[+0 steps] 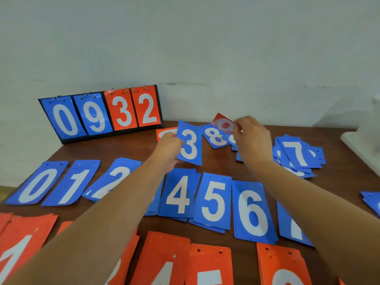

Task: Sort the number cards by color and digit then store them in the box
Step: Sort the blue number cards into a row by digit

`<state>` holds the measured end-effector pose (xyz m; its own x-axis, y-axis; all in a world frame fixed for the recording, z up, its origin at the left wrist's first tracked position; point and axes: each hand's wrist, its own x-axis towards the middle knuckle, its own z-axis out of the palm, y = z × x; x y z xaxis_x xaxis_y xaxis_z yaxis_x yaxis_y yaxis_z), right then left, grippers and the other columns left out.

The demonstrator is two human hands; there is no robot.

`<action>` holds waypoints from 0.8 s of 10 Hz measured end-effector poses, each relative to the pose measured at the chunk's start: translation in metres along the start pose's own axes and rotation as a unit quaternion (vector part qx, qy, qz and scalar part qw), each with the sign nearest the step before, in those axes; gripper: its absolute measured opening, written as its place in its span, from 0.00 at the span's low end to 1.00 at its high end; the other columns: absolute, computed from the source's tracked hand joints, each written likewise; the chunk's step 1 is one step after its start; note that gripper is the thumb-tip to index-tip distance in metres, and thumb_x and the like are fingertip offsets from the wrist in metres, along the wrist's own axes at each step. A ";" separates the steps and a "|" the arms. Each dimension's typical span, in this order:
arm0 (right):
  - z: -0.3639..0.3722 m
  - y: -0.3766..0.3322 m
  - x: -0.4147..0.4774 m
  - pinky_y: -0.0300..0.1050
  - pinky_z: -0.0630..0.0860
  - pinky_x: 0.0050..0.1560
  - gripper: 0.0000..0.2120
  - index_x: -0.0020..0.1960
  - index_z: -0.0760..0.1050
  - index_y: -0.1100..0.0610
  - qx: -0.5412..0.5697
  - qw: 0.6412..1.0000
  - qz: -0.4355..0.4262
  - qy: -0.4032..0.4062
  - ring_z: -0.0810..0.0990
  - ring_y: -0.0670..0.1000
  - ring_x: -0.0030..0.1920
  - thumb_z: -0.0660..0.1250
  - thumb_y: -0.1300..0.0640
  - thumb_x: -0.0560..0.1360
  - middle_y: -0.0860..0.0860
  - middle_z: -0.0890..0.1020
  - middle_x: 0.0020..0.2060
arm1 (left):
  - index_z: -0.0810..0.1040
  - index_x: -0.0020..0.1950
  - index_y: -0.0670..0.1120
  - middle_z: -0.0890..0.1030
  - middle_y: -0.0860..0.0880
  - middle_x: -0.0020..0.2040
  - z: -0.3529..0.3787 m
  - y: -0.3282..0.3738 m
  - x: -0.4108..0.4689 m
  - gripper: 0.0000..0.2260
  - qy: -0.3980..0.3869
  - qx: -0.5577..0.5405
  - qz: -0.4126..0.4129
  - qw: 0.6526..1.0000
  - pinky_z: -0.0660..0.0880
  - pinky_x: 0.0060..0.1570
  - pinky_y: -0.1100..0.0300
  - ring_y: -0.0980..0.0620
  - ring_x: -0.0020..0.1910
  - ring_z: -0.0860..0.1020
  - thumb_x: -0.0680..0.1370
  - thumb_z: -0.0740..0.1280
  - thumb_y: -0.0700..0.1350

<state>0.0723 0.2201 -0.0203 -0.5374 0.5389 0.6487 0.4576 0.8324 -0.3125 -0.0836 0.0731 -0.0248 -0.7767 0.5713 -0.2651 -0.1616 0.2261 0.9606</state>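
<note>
Red piles (pixel 164 262) lie closest, in a row on the table (pixel 339 161) beneath both forearms: a 1 at the left, then a 4, a 5 and one whose digit is cut off. Past them, short of the hands, runs a blue row (pixel 180 194) reading 0, 1, 2, a pile hidden under the left forearm, then 4, 5, 6, and a 7 half covered by the right forearm. A scoreboard (pixel 102 112) stands against the wall well left of and beyond the left hand (pixel 167 150), showing blue 0 and 9, red 3 and 2. That hand's fingers curl round the left edge of a blue 3 (pixel 190 144), which sits tilted just right of it. A red card (pixel 164 131) lies flat just beyond its knuckles, digit hidden. Between the hands lies a blue 8 (pixel 216 137), partly under the right hand (pixel 253 136). The right hand pinches a blurred red card (pixel 223 123) at its fingertips, raised to its left; I cannot read the digit. Just right of that wrist is a loose blue heap (pixel 298 155) topped by a 7. Farther right sit a white object (pixel 359 140) and a blue card (pixel 372 202) at the frame edge.
</note>
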 end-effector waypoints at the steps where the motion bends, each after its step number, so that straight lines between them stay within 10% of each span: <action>1: -0.026 -0.022 -0.024 0.49 0.75 0.46 0.08 0.52 0.80 0.61 0.111 0.994 0.008 0.005 0.79 0.56 0.45 0.62 0.60 0.80 0.55 0.82 0.47 | 0.72 0.69 0.41 0.77 0.39 0.64 -0.003 0.005 -0.028 0.18 -0.015 -0.053 -0.016 0.998 0.82 0.49 0.47 0.38 0.61 0.79 0.80 0.61 0.34; 5: -0.086 -0.094 -0.122 0.26 0.67 0.60 0.11 0.60 0.79 0.57 0.208 0.963 -0.092 -0.141 0.75 0.40 0.57 0.67 0.60 0.78 0.46 0.75 0.60 | 0.76 0.61 0.44 0.83 0.46 0.56 -0.036 -0.016 -0.157 0.14 -0.024 -0.122 0.002 0.992 0.82 0.49 0.50 0.49 0.51 0.83 0.77 0.70 0.36; 6: -0.094 -0.120 -0.121 0.37 0.77 0.56 0.13 0.62 0.75 0.55 0.323 0.914 0.159 -0.188 0.79 0.42 0.49 0.67 0.53 0.78 0.47 0.77 0.58 | 0.77 0.64 0.46 0.83 0.48 0.58 -0.058 -0.022 -0.173 0.15 -0.023 -0.126 0.006 0.992 0.80 0.55 0.48 0.47 0.56 0.82 0.78 0.69 0.37; 7: -0.097 -0.145 -0.118 0.49 0.82 0.49 0.10 0.54 0.81 0.60 0.530 0.716 0.336 -0.306 0.84 0.52 0.46 0.67 0.55 0.79 0.54 0.85 0.49 | 0.78 0.64 0.43 0.84 0.44 0.57 -0.077 -0.027 -0.189 0.14 -0.045 -0.114 0.026 0.992 0.79 0.58 0.45 0.44 0.55 0.83 0.79 0.68 0.37; 8: -0.091 -0.161 -0.118 0.49 0.82 0.44 0.08 0.53 0.80 0.62 0.562 0.687 0.344 -0.305 0.86 0.55 0.46 0.68 0.59 0.78 0.56 0.86 0.47 | 0.81 0.59 0.45 0.86 0.45 0.53 -0.097 -0.030 -0.198 0.10 -0.048 -0.058 0.044 0.996 0.82 0.51 0.47 0.46 0.50 0.85 0.78 0.70 0.43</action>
<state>0.1266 0.0103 0.0169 -0.8214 0.5234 -0.2265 0.1005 -0.2581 -0.9609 0.0163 -0.1229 0.0073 -0.7303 0.6586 -0.1811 -0.1691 0.0825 0.9821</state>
